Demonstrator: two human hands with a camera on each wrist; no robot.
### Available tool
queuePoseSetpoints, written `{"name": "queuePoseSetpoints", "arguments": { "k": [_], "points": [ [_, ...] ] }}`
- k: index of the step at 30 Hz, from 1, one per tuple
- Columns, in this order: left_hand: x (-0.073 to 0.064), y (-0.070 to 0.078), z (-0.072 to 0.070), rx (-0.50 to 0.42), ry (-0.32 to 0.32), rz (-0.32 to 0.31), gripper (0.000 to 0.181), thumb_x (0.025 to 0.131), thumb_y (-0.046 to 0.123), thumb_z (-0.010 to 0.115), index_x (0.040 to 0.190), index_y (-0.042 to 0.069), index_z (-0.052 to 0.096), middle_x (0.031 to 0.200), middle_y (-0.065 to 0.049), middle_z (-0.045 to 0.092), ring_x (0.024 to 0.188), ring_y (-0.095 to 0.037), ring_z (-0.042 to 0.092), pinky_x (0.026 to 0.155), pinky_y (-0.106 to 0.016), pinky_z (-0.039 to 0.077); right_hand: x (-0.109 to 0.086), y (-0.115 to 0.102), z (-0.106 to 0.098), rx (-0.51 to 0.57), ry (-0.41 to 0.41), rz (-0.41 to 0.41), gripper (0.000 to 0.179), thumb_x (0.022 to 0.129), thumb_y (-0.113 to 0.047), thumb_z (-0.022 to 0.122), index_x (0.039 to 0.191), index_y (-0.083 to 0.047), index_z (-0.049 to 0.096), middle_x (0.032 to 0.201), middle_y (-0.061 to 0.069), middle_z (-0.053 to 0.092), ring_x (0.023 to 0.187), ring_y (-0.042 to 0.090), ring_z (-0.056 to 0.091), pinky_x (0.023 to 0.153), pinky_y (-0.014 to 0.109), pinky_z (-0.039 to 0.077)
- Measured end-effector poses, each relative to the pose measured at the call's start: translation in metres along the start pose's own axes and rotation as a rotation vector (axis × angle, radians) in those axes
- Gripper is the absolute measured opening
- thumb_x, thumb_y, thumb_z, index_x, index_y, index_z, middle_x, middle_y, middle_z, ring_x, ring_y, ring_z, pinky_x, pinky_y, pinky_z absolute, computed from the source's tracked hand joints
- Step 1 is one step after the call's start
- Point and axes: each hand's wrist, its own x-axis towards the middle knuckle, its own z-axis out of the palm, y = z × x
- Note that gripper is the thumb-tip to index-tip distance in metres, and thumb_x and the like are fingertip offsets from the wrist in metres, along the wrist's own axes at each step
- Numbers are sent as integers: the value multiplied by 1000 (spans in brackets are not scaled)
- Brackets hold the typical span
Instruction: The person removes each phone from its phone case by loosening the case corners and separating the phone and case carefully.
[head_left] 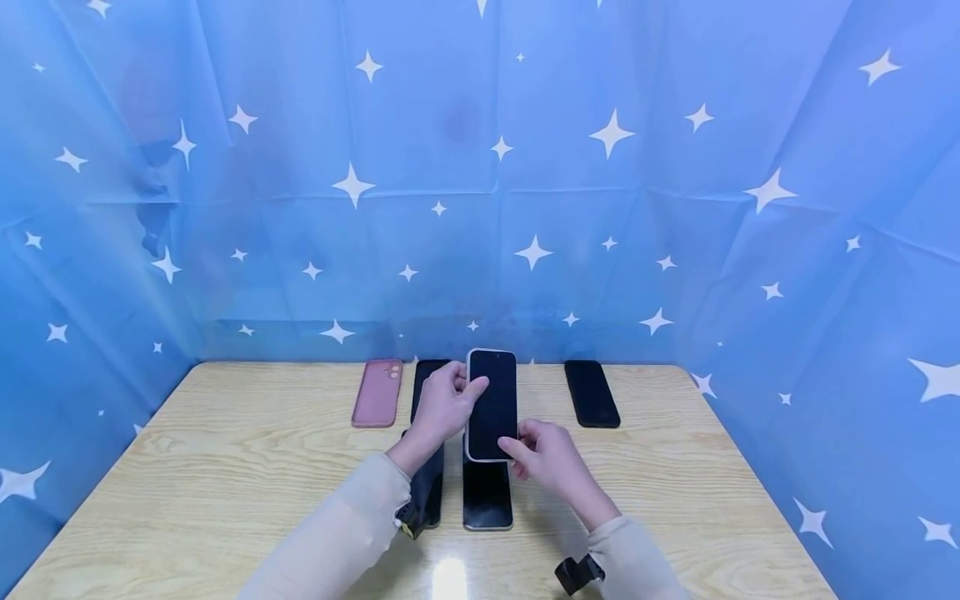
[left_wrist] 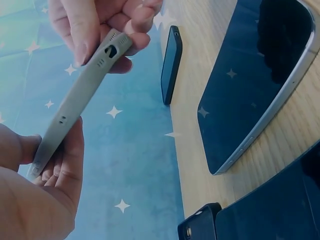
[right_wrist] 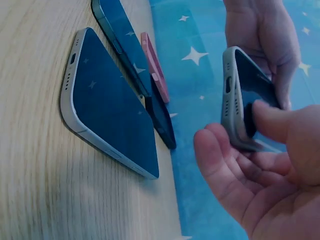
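Both hands hold a dark-screened smartphone point(head_left: 492, 400) in a pale grey case point(left_wrist: 75, 105), raised above the table with its screen facing me. My left hand point(head_left: 444, 406) grips its upper left side, thumb over the front edge. At the lower right corner my right hand point(head_left: 553, 458) pinches it, thumb on the screen and fingers behind. Close to that corner, the right wrist view shows the phone's edge and the case rim point(right_wrist: 229, 100) as two separate lines, slightly apart. Below it, a silver-edged phone point(head_left: 487, 504) lies screen up on the table.
A dark phone point(head_left: 431, 492) lies under my left forearm, partly hidden. Behind my left hand is a black case point(head_left: 429, 372), with a pink phone case point(head_left: 377, 393) left of it. Another black case or phone point(head_left: 592, 393) lies back right. A starry blue curtain point(head_left: 495, 233) surrounds the table.
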Motion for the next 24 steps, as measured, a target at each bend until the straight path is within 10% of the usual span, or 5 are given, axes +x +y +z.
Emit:
{"name": "queuePoseSetpoints", "arguments": {
  "k": [24],
  "points": [
    [1,-2,2,-97,18,-66,26,98,22,74,83,5,59,55,5,45,49,-10,43,48,-24,35,1,-8,4,-3,91,79,19,95,-10,74,82,-3,63,65,3,67,56,15,67,54,25,51]
  ]
}}
